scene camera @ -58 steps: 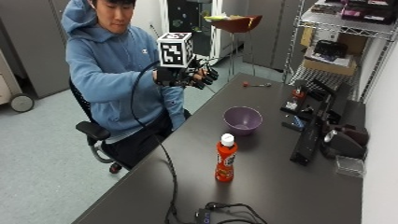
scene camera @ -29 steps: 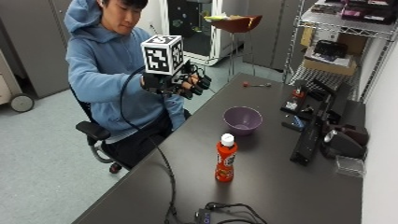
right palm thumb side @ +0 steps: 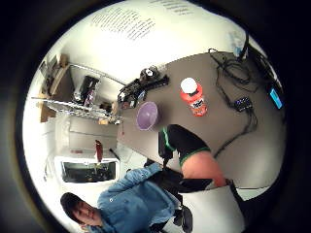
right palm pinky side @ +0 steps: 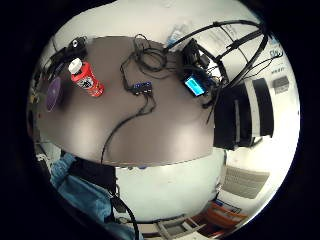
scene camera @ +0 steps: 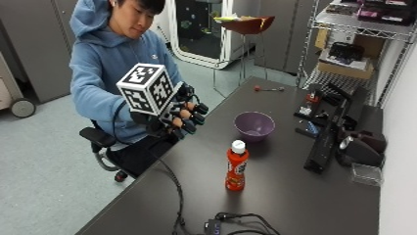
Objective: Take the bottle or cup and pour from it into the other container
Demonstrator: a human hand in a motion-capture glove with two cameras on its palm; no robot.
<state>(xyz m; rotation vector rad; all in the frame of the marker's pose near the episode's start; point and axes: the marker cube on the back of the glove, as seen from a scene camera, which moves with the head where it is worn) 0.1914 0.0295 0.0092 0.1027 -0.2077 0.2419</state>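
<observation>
Bottle (scene camera: 236,169): orange, white-capped, upright on the dark surface (scene camera: 293,196), its long axis vertical; it stands near the middle, between the purple bowl (scene camera: 254,125) and the cables at the near edge.
Bowl: open side up, just beyond the bottle, apart from it.
Hands: only the gloved right hand (scene camera: 179,117) shows, raised in the air above the surface's edge on the person's side, fingers loosely curled and holding nothing.
Governing relation: the bottle lies ahead of the hand, lower and farther in over the surface; the bowl lies ahead too, a little farther along. By this reading a forward, descending reach would bring the palm to the bottle's side.
Nearer hand: the right; the bare hand is not in view.
Palm views: bottle (right palm thumb side: 194,97) and bowl (right palm thumb side: 147,115) both appear small, well apart from the palm.
Hidden or unclear: the thumb's position behind the glove's fittings; the liquid level and label text; whether the bowl holds anything; the clutter beside the wall.
</observation>
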